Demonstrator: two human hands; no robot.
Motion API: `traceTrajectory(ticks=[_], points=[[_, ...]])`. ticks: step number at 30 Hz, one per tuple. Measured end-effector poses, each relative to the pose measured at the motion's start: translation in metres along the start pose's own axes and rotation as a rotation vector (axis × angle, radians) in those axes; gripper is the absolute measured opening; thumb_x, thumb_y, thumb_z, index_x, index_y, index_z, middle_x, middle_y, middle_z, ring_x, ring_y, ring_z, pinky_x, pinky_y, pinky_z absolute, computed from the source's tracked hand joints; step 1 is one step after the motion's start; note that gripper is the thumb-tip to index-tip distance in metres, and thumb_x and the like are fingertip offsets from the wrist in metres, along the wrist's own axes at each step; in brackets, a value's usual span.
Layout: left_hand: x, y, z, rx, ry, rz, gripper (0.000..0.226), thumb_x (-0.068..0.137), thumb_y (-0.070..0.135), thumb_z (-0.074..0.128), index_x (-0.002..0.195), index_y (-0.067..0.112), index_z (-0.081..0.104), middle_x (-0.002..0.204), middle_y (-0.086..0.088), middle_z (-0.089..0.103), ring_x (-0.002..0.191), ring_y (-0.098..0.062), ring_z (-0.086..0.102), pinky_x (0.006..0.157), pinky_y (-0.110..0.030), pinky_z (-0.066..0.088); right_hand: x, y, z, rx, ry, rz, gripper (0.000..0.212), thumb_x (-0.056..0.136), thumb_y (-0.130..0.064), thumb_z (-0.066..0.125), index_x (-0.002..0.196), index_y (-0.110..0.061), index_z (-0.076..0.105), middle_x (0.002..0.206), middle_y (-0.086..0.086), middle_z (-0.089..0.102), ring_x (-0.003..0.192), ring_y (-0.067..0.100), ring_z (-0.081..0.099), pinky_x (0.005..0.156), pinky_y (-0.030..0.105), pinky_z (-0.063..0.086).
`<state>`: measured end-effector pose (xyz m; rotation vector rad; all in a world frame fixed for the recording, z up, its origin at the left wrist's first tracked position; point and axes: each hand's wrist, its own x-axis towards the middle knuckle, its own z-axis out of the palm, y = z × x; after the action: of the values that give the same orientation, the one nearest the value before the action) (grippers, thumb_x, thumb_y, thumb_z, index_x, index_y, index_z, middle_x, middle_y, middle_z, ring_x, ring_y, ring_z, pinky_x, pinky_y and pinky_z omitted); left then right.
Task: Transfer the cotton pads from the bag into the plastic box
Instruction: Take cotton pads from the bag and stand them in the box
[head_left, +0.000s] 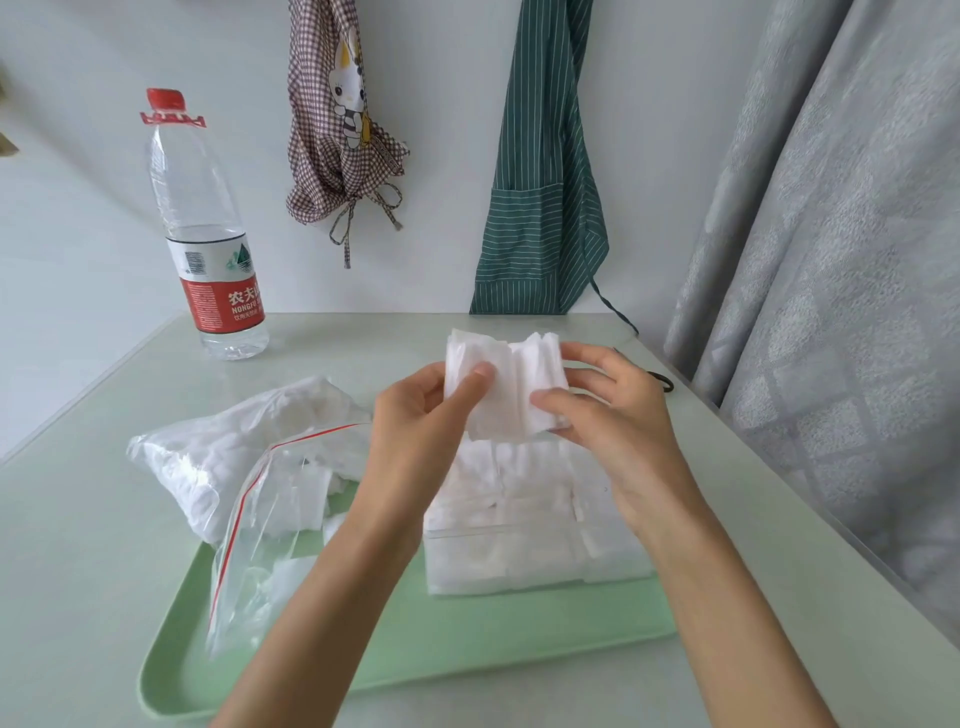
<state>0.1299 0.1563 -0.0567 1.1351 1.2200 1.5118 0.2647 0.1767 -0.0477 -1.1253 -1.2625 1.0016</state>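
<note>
Both hands hold 1 stack of cotton pads (506, 384) above the plastic box (530, 525): the left hand (415, 441) and right hand (618, 410) pinch it between thumb and fingers. 1 open bag (249, 467) lies left, partly on 1 green tray (415, 639). 1 water bottle (208, 234) stands far left on the tabletop (78, 519).

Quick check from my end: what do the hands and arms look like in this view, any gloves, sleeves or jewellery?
Both the left hand and right hand are bare: no gloves, rings, watch or bracelet visible. Forearms are uncovered to the frame's bottom edge, no sleeves showing. Fingernails look short and unpainted.
</note>
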Motion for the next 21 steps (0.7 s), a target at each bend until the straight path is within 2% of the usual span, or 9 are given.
traceTrajectory(ticks=[2, 4, 9, 12, 14, 17, 19, 21], points=[[0.002, 0.002, -0.002, 0.045, 0.064, 0.054, 0.012, 0.089, 0.027, 0.062, 0.085, 0.019, 0.07, 0.068, 0.009, 0.07, 0.06, 0.002, 0.06, 0.055, -0.006, 0.044, 0.003, 0.001, -0.005, 0.188, -0.006, 0.128, 0.029, 0.081, 0.005, 0.059, 0.101, -0.016, 0.064, 0.077, -0.005, 0.071, 0.067, 0.005, 0.066, 0.057, 0.018, 0.053], [0.004, 0.002, -0.006, 0.087, 0.125, 0.095, 0.013, 0.09, 0.028, 0.061, 0.082, 0.021, 0.069, 0.07, 0.004, 0.071, 0.061, -0.001, 0.059, 0.057, -0.011, 0.045, 0.006, 0.002, -0.009, 0.369, -0.039, 0.234, 0.025, 0.082, 0.004, 0.052, 0.094, -0.014, 0.065, 0.073, -0.004, 0.068, 0.066, 0.006, 0.063, 0.055, 0.017, 0.052], [0.005, 0.001, -0.01, 0.159, 0.159, 0.137, 0.014, 0.09, 0.027, 0.061, 0.077, 0.027, 0.066, 0.071, 0.007, 0.073, 0.062, -0.001, 0.063, 0.062, -0.02, 0.051, 0.009, 0.009, -0.015, 0.686, -0.104, 0.439, 0.025, 0.085, 0.001, 0.045, 0.071, -0.011, 0.062, 0.069, -0.001, 0.064, 0.06, 0.011, 0.064, 0.069, 0.023, 0.05], [0.006, 0.0, -0.011, 0.185, 0.169, 0.139, 0.017, 0.09, 0.027, 0.061, 0.073, 0.027, 0.064, 0.076, -0.002, 0.073, 0.065, -0.007, 0.059, 0.066, -0.028, 0.05, 0.012, 0.017, -0.018, 0.828, -0.081, 0.548, 0.011, 0.085, -0.006, 0.046, 0.088, -0.006, 0.057, 0.081, 0.007, 0.063, 0.064, 0.019, 0.063, 0.071, 0.029, 0.053], [0.008, 0.001, -0.014, 0.185, 0.176, 0.142, 0.017, 0.09, 0.026, 0.061, 0.073, 0.027, 0.064, 0.077, -0.003, 0.073, 0.066, -0.007, 0.061, 0.067, -0.028, 0.052, 0.015, 0.02, -0.023, 0.906, -0.077, 0.602, 0.018, 0.085, -0.013, 0.051, 0.096, -0.001, 0.058, 0.079, 0.011, 0.063, 0.067, 0.022, 0.061, 0.074, 0.032, 0.051], [0.01, 0.004, -0.019, 0.138, 0.166, 0.13, 0.018, 0.09, 0.024, 0.062, 0.073, 0.03, 0.064, 0.071, 0.008, 0.072, 0.066, 0.0, 0.065, 0.064, -0.019, 0.055, 0.018, 0.02, -0.028, 0.793, -0.081, 0.54, 0.014, 0.085, -0.009, 0.056, 0.098, -0.003, 0.062, 0.075, 0.006, 0.064, 0.071, 0.018, 0.06, 0.074, 0.028, 0.05], [0.011, 0.005, -0.023, 0.128, 0.172, 0.123, 0.019, 0.089, 0.025, 0.062, 0.071, 0.032, 0.064, 0.067, 0.013, 0.071, 0.066, 0.002, 0.066, 0.064, -0.017, 0.055, 0.022, 0.02, -0.029, 0.546, -0.09, 0.406, 0.017, 0.088, -0.001, 0.054, 0.098, -0.01, 0.064, 0.083, 0.003, 0.067, 0.08, 0.015, 0.062, 0.083, 0.03, 0.049], [0.013, 0.006, -0.028, 0.117, 0.168, 0.117, 0.016, 0.089, 0.025, 0.062, 0.074, 0.032, 0.064, 0.068, 0.013, 0.071, 0.067, 0.002, 0.066, 0.066, -0.018, 0.057, 0.03, 0.019, -0.03, 0.185, -0.13, 0.237, 0.025, 0.089, 0.001, 0.054, 0.105, -0.016, 0.062, 0.099, 0.002, 0.068, 0.092, 0.016, 0.064, 0.09, 0.033, 0.049]])
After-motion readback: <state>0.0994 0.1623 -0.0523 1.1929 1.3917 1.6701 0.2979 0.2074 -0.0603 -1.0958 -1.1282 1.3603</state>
